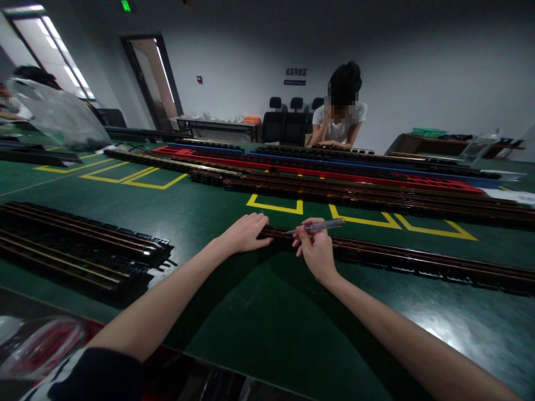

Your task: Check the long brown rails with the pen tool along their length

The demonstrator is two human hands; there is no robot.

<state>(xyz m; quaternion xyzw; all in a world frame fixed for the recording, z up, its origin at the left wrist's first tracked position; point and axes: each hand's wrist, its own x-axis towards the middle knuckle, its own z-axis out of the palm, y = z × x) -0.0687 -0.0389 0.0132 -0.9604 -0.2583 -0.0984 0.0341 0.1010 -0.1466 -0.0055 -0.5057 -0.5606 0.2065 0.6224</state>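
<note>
A long black rail with copper-coloured strips [401, 258] lies across the green table in front of me. Over its left end is my left hand [247, 233], fingers closed on the rail and the thumb along its near side. My right hand [318, 248] grips a screwdriver [325, 225] with a translucent handle, held almost level. Its shaft points left, and the tip is close to the rail between my hands; whether it touches cannot be made out.
More black rails [71, 245] lie in a stack at the left. Beyond my hands, bundled rails [292, 184] and a long red fixture [434, 182] span the green table [251, 312]. A person [340, 120] sits across. A plastic bag [62, 114] stands far left.
</note>
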